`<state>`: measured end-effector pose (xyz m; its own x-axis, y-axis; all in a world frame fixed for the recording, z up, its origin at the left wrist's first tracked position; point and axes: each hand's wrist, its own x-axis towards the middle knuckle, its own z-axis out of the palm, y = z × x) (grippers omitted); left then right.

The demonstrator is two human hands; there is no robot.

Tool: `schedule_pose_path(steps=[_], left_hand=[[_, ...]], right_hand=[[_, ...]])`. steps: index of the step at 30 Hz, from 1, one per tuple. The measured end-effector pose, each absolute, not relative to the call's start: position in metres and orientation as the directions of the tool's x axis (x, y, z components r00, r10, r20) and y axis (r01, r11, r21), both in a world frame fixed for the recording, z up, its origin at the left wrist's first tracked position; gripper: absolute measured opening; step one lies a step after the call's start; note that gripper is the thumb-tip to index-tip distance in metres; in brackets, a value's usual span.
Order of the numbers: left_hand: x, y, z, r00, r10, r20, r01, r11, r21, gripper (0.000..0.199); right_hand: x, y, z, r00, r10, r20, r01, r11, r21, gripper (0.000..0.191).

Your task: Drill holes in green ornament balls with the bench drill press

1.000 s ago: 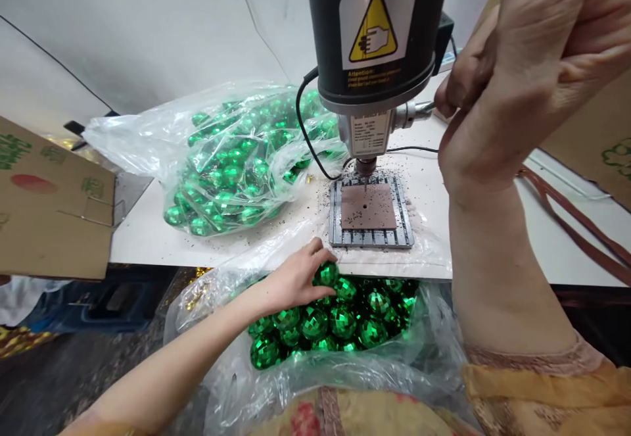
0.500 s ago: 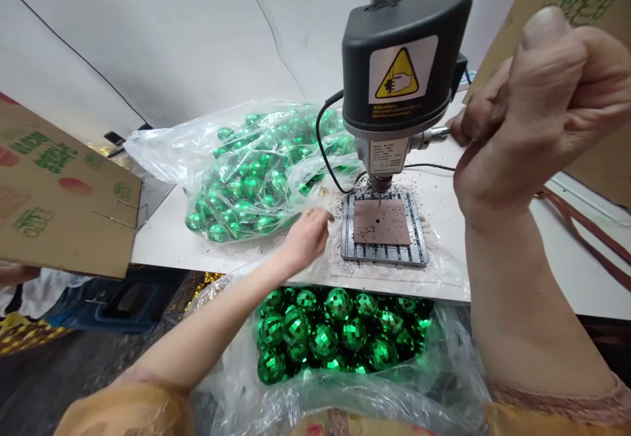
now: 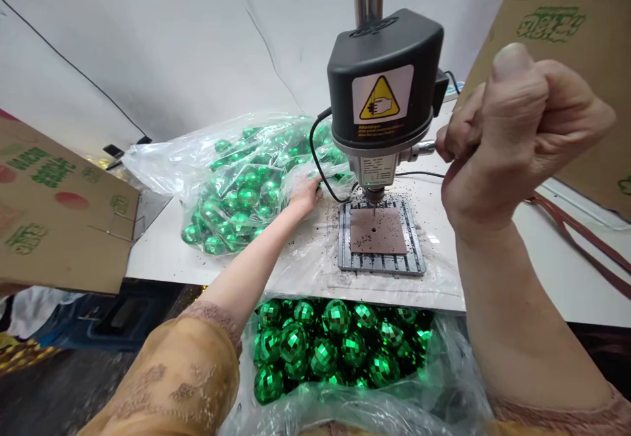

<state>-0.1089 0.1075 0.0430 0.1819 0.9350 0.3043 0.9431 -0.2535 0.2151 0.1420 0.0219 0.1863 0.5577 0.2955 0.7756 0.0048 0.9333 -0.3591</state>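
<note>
One clenched hand (image 3: pixel 507 137), the right, grips the lever (image 3: pixel 424 148).

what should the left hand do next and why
Probably take a green ball from the clear bag beside the drill: the left hand is at that bag's opening, the brown pad under the drill has no ball on it, and the right hand grips the handle.
</note>
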Motion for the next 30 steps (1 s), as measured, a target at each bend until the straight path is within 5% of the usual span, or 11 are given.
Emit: schedule_pose_path(steps=[9,15,21,25,30], left_hand=[[-0.099,0.025,0.066,0.21,0.913,0.35,0.749,-0.381,0.542,0.027],[-0.095,-0.004,0.041,0.544,0.666,0.511,0.709,-0.69,0.145,0.01],[-0.08,-0.077,0.028,0.62,0.396,0.678,0.542,-0.841,-0.004,0.022],[-0.04,-0.131,0.04,0.93,0.085,0.358,0.146,-0.979,-0.146,0.034],[0.002,-0.159,0.019,0.979,0.204,-0.003,0.204,-0.979,0.002,0.048]], right_hand=[[0.139,0.019,0.188,0.566,0.318,0.76,0.001,0.923,-0.386,0.052],[0.14,0.02,0.186,0.567,0.294,0.769,0.027,0.927,-0.374,0.054],[0.142,0.02,0.183,0.541,0.309,0.782,0.071,0.91,-0.408,0.053],[0.14,0.016,0.185,0.546,0.286,0.788,0.032,0.932,-0.361,0.045],[0.141,0.01,0.187,0.527,0.318,0.788,0.094,0.9,-0.426,0.043]])
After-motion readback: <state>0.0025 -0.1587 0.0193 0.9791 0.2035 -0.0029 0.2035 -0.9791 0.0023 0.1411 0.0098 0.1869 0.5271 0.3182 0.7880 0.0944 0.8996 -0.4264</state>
